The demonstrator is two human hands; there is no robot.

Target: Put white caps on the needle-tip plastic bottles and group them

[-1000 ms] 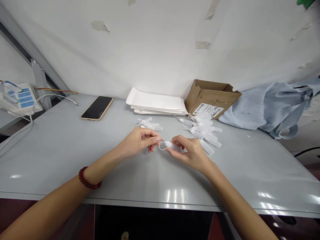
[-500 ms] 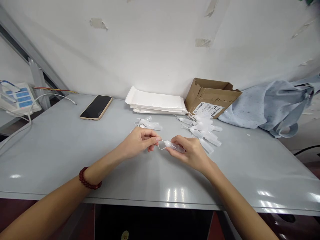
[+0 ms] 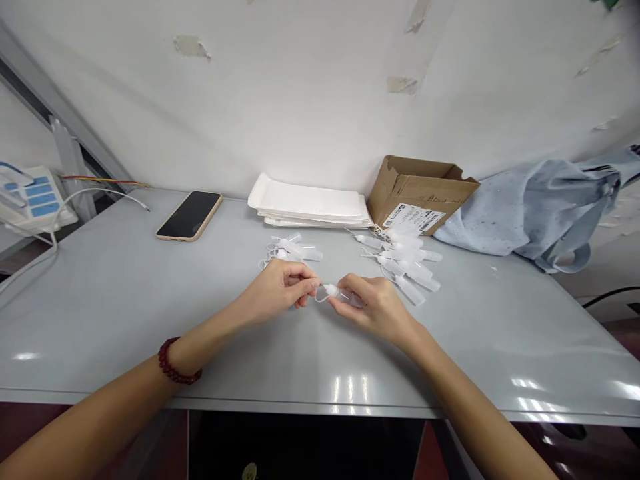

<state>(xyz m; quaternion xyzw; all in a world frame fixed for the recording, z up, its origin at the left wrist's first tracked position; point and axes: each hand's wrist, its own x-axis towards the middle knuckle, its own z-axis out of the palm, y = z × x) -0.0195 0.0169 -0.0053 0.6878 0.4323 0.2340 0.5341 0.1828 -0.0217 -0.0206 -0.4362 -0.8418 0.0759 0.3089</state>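
Observation:
Between my hands, just above the grey table, is a small translucent needle-tip bottle (image 3: 332,290) lying nearly level. My right hand (image 3: 383,308) grips its body with thumb and fingers, which cover much of it. The thumb and forefinger of my left hand (image 3: 280,291) pinch at the thin needle end. A white strap loops from the bottle's neck to those fingertips; the cap at its end is hidden in them. Beyond my left hand lies a small group of similar bottles (image 3: 305,251). A larger pile of bottles (image 3: 414,270) lies past my right hand.
A stack of white sheets or trays (image 3: 310,202) lies against the wall, beside an open cardboard box (image 3: 425,193). At the right is a light blue fabric bag (image 3: 520,207). A phone (image 3: 190,216), a white cable (image 3: 57,217) and a power strip (image 3: 43,197) are at left.
The view has shifted slightly. My left fingertips and the bottle's neck look a little closer together, and the strap loop sits flatter. Both hands keep their grip.

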